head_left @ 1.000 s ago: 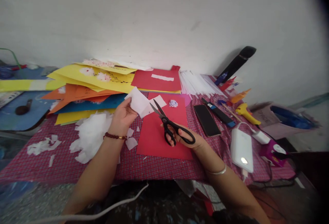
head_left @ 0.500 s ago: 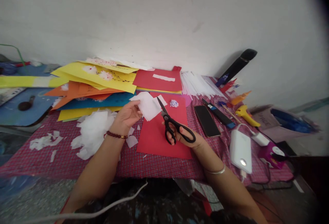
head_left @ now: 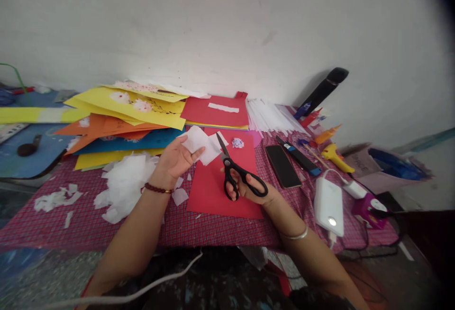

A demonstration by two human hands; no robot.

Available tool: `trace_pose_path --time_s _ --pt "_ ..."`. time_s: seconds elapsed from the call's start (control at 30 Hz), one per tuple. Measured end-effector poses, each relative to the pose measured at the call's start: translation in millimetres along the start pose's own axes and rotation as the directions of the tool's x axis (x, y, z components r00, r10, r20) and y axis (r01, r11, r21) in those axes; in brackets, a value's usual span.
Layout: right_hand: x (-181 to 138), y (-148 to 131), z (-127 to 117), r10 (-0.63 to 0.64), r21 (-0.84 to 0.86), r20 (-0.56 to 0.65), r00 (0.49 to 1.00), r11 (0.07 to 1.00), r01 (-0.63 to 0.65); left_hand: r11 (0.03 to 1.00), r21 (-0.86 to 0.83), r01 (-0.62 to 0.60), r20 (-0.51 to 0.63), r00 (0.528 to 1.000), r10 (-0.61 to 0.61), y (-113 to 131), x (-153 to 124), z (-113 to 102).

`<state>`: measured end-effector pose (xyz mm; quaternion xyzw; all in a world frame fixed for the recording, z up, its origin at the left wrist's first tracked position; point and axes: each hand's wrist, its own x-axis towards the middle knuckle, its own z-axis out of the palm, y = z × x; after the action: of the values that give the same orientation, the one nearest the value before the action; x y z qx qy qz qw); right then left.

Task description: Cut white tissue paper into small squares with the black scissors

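Scissors (head_left: pixel 227 162), black-handled, gripped in right hand (head_left: pixel 245 190); white paper (head_left: pixel 198 141), pinched in left hand (head_left: pixel 177 159), at the scissors' ten o'clock.

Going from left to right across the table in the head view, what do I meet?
Torn scraps → white paper pile → left hand → scissors → phone → white power bank → purple plug box.

Phone (head_left: pixel 283 166), red sheet (head_left: pixel 209 196) on checked cloth (head_left: pixel 216 232)

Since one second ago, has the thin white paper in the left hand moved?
Yes: the thin white paper has shifted right, toward the crumpled white-purple ball on the red paper sheet.
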<state>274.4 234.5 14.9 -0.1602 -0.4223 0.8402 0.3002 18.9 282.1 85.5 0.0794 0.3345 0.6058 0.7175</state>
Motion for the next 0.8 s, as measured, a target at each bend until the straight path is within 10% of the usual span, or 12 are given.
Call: trace_pose_path --time_s 0.5,0.8 --pt "0.5 6.1 19.1 -0.007 0.005 -0.132 0.991 1.000 0.008 0.991 0.067 -0.119 -0.111 0.986 0.126 -10.2 9.4 -7.9" --pt "4.6 8.6 16.4 0.100 0.138 -0.003 0.995 0.985 -0.099 0.988 0.141 -0.067 -0.030 0.997 0.072 -12.2 5.5 -6.5"
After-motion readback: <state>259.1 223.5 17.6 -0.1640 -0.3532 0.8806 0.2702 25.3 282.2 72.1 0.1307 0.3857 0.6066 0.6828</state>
